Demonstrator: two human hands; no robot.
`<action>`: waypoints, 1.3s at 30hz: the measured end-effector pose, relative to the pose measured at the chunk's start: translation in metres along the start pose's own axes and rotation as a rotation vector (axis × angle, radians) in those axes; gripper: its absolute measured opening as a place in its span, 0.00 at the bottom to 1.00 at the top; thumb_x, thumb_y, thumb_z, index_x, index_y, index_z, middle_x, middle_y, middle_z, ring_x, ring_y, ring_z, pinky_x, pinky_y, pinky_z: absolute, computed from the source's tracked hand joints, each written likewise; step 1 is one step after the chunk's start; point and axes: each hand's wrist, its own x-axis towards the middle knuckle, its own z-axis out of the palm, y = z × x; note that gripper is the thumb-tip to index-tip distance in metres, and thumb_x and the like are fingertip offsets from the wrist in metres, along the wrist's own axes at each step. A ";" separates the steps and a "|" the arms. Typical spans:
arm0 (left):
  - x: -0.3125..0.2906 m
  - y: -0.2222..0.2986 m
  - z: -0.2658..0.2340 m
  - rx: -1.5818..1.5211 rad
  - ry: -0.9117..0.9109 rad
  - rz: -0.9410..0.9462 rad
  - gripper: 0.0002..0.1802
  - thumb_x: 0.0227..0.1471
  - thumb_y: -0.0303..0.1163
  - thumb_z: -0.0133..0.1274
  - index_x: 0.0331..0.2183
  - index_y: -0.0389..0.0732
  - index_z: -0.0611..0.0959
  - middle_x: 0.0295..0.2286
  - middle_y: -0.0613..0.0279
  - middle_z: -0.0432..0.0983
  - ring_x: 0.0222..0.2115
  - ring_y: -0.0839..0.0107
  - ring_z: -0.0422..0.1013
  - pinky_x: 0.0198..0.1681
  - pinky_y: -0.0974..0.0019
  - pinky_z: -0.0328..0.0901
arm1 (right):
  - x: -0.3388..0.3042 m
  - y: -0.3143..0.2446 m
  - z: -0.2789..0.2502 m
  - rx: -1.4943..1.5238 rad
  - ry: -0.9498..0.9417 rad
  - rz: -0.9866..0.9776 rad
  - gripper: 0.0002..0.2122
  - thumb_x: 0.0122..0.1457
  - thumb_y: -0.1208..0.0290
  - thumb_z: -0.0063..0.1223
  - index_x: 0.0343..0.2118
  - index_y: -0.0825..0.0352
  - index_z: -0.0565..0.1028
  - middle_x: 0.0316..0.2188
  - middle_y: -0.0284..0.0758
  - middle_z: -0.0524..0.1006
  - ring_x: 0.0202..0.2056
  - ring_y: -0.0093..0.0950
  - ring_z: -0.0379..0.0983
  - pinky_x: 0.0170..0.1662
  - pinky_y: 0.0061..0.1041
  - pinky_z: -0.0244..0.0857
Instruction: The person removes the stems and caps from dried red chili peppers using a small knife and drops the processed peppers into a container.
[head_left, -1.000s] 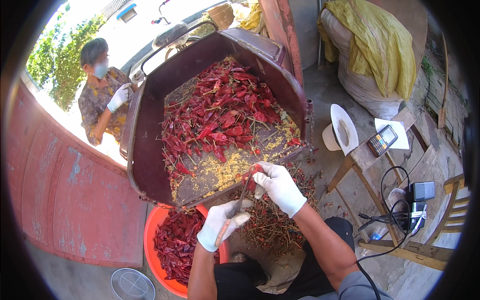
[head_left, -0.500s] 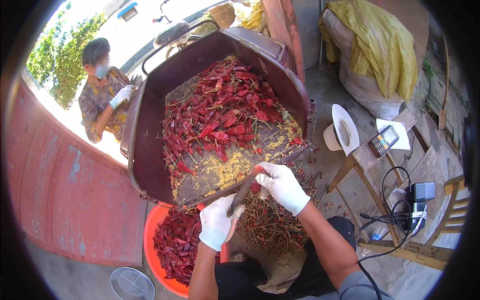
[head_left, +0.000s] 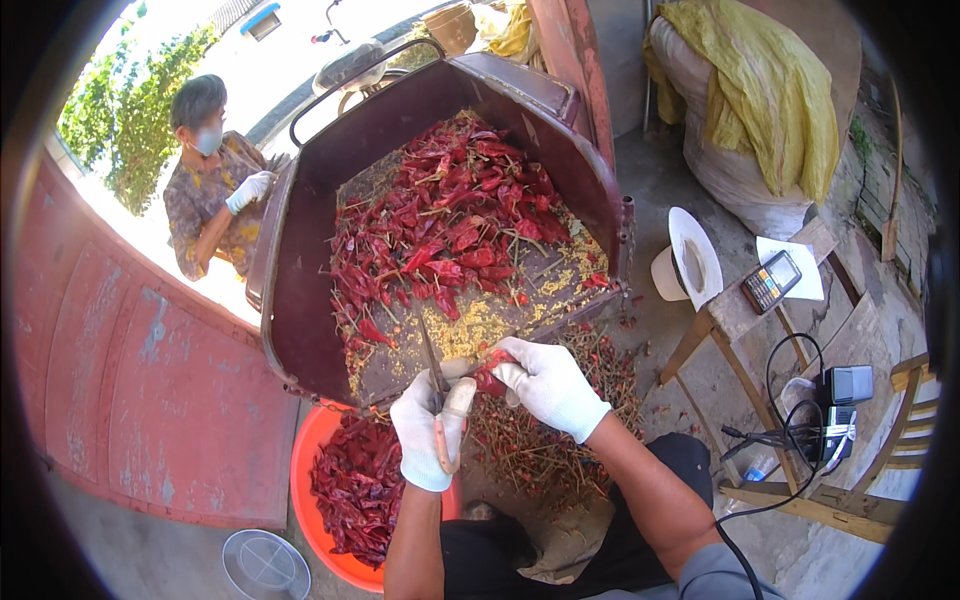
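Both my hands wear white gloves. My left hand (head_left: 428, 432) is closed around scissors (head_left: 430, 345), their dark blades pointing up and away and a pinkish handle showing against the palm. Just to the right, my right hand (head_left: 553, 388) pinches a dried red chili pepper (head_left: 489, 376), close to the left fingertips. Beyond both hands, a heap of dried chili peppers (head_left: 450, 215) with stems lies in a dark maroon cart bed (head_left: 305, 290), and yellow seeds (head_left: 480, 325) are strewn over its floor. Below the left forearm, an orange-red basin (head_left: 302, 480) holds more red peppers.
Cut stems and bits (head_left: 530, 440) litter the ground under my right arm. A round sieve (head_left: 265, 565) lies at lower left. On the right are a wooden stool (head_left: 715, 320) with a handheld device (head_left: 770, 282), a white hat (head_left: 693, 258) and cables. Another person (head_left: 215, 185) stands beyond the cart.
The scissors have swung from pointing up-right to pointing up and slightly left. My right hand has moved slightly down and left with the pepper, which now shows more plainly.
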 end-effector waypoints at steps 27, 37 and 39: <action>0.081 -0.088 -0.047 1.176 0.044 -0.330 0.25 0.46 0.46 0.62 0.43 0.40 0.83 0.36 0.53 0.82 0.37 0.58 0.78 0.42 0.61 0.70 | -0.001 -0.006 -0.025 0.827 0.109 0.079 0.11 0.60 0.75 0.57 0.45 0.69 0.73 0.33 0.33 0.78 0.29 0.21 0.75 0.34 0.21 0.71; 0.124 -0.101 -0.013 0.800 0.036 -0.007 0.19 0.51 0.36 0.59 0.46 0.45 0.84 0.42 0.55 0.79 0.42 0.58 0.76 0.48 0.63 0.68 | 0.005 0.000 -0.031 0.674 0.169 0.149 0.07 0.58 0.70 0.62 0.36 0.64 0.77 0.23 0.23 0.72 0.19 0.12 0.62 0.20 0.15 0.57; 0.130 -0.108 0.006 0.884 0.006 0.127 0.20 0.50 0.36 0.60 0.47 0.48 0.83 0.46 0.54 0.77 0.46 0.57 0.73 0.51 0.60 0.67 | 0.006 0.002 -0.030 0.695 0.157 0.182 0.06 0.58 0.70 0.62 0.35 0.64 0.77 0.22 0.22 0.71 0.19 0.11 0.62 0.20 0.15 0.56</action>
